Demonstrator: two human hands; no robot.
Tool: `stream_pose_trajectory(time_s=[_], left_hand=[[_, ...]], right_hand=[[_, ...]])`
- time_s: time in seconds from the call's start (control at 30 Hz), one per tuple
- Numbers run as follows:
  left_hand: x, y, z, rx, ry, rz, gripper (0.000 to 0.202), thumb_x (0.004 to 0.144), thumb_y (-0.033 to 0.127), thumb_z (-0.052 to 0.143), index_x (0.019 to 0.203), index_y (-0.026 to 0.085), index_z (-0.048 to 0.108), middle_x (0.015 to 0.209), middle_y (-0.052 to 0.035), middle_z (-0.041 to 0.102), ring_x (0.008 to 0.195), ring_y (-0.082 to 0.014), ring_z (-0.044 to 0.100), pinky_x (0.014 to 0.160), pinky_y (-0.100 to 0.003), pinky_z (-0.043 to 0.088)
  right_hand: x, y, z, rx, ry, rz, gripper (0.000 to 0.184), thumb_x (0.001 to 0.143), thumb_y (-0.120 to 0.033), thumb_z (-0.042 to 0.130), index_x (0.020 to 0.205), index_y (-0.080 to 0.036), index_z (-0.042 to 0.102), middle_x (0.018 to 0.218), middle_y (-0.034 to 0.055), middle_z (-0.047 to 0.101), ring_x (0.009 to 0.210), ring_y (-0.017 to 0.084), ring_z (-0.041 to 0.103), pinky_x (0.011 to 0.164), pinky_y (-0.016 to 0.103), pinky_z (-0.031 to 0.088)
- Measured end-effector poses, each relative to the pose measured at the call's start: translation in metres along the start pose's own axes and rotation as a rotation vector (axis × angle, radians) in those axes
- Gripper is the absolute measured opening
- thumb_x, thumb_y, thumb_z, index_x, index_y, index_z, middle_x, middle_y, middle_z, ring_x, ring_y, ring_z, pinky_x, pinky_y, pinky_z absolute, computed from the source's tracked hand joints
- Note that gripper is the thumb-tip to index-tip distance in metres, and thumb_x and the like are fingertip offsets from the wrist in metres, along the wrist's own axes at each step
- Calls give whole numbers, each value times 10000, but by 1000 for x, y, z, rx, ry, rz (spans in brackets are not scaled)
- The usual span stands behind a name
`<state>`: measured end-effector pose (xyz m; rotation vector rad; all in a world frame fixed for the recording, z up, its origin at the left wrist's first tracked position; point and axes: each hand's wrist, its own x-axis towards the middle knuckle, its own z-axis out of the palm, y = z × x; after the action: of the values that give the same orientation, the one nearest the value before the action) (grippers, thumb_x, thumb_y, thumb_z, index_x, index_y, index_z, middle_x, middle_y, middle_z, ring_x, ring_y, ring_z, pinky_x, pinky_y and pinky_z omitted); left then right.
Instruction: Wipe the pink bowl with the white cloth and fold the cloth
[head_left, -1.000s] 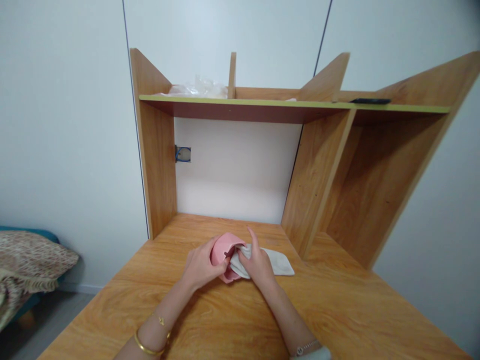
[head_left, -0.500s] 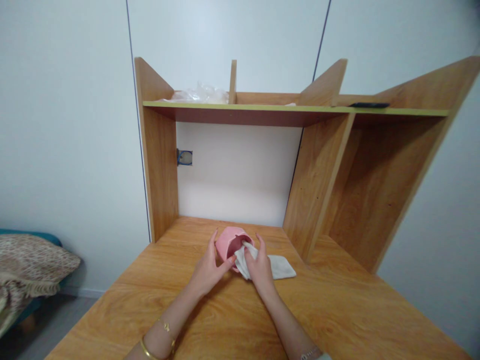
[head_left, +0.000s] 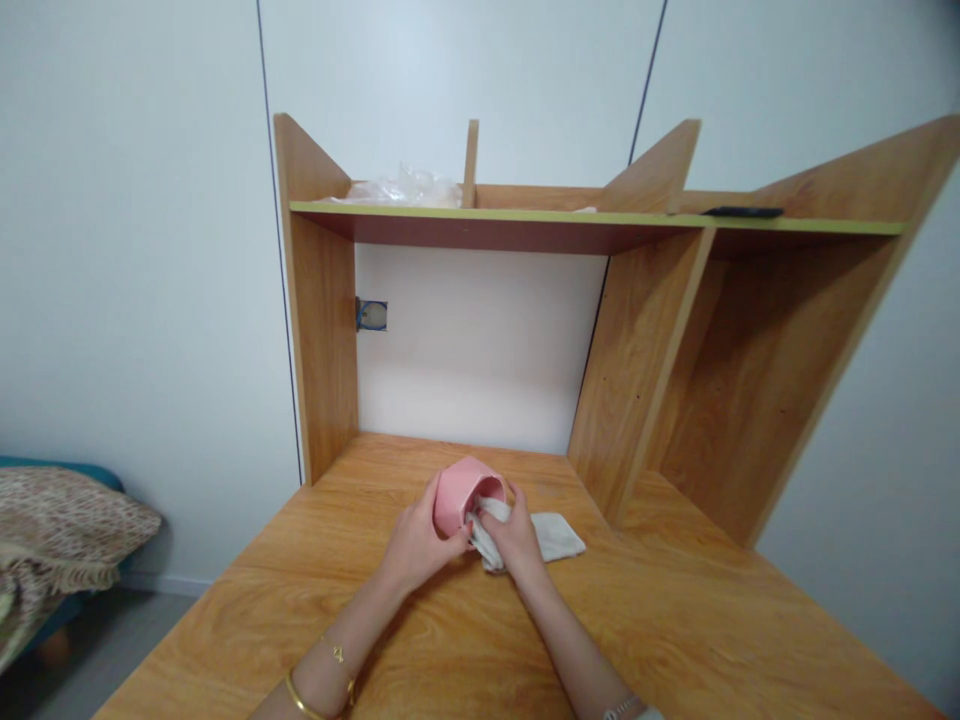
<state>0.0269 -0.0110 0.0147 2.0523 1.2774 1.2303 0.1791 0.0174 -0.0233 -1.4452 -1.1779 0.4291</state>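
Observation:
A pink faceted pot lies tilted on its side over the desk, its opening turned to the right and toward me. My left hand grips it from the left, thumb at the lower rim. In my right hand is a light grey cloth, pushed partly into the pot's opening. The cloth's other end trails on the desk to the right of the hand. Some of my right fingertips are hidden by the cloth and the rim.
The wooden desk carries a shelf unit at its back. On the shelf are a crumpled clear plastic bag and a flat black object. A wall socket box shows behind. At far left, a patterned cushion rests on blue furniture.
The pot has turned a little, so its opening faces more to the right. My right hand and the cloth have moved slightly down, and the cloth's trailing end has shifted left.

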Motion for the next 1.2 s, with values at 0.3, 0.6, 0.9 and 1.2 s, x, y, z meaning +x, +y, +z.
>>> stream_pose_trajectory(time_s=[0.3,0.6,0.9,1.2], left_hand=[[-1,9,-10,127,-91,-7,574,643,390,602,1176,209,494,948,-54,660,840,-236,610,718,-293,457],[-1,3,-4,93,-78,-33,595,606,355,626,1174,229,501,937,-42,662,805,-228,613,717,-301,465],[14,-21,6,-221,81,-205,329,678,229,514,972,112,600,932,-80,667,837,-191,612,752,-273,467],[16,-37,14,-478,111,-449,283,749,398,458,731,125,530,378,58,450,288,-66,395,310,-166,301]], right_hand=[[0,-16,-24,-522,-84,-115,709,718,-304,535,1339,-130,240,729,72,656,673,239,633,540,273,399],[1,-22,-33,-488,-68,-248,643,743,-358,523,1309,-150,301,607,7,606,586,208,595,515,250,367],[11,-7,-36,-339,-29,-123,595,787,-420,431,1266,-90,308,970,154,626,878,249,602,674,312,443],[18,-3,-60,-898,-18,2,526,768,-436,476,1147,-73,438,1008,239,586,902,313,594,704,377,427]])
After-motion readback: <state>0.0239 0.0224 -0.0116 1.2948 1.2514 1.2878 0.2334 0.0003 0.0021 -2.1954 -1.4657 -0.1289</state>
